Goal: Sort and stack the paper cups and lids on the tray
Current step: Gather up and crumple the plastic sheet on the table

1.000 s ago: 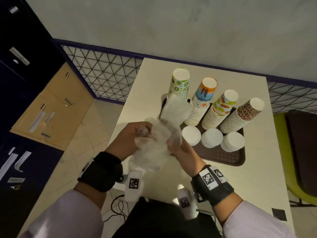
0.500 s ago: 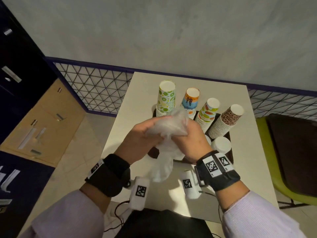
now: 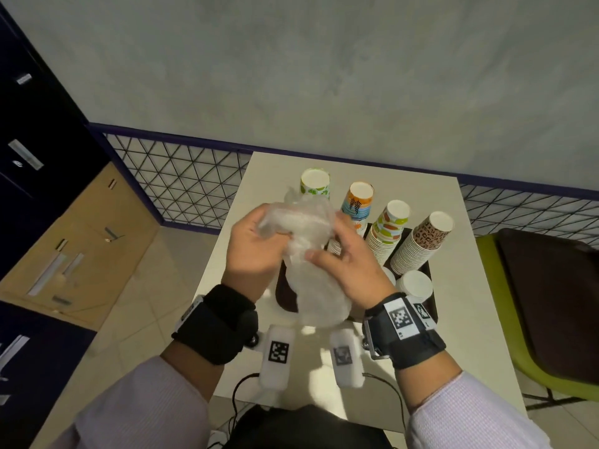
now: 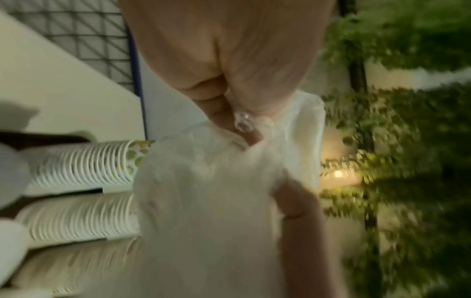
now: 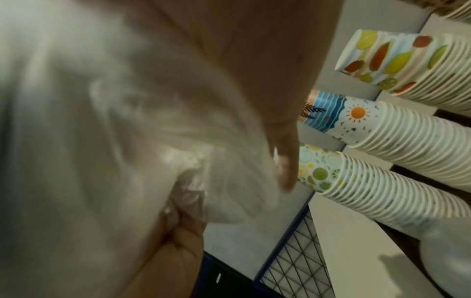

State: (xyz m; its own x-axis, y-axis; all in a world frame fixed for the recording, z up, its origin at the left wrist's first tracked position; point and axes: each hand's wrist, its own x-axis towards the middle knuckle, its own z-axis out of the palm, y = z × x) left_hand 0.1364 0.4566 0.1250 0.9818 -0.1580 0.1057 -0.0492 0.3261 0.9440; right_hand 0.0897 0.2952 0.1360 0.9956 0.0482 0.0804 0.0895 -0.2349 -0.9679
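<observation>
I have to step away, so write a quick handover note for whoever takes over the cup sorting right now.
Left hand: grips the top of a crumpled clear plastic bag, held up above the table.
Right hand: pinches the same bag lower down; the fingers press into the plastic.
Tray: four upside-down cup stacks in a row: lime-print stack, beach-print stack, fruit-print stack, brown-print stack. White lid stack sits in front; others are hidden by the hands.
Done: cups look sorted by print.
Left: put the bag aside; check the hidden lids.
</observation>
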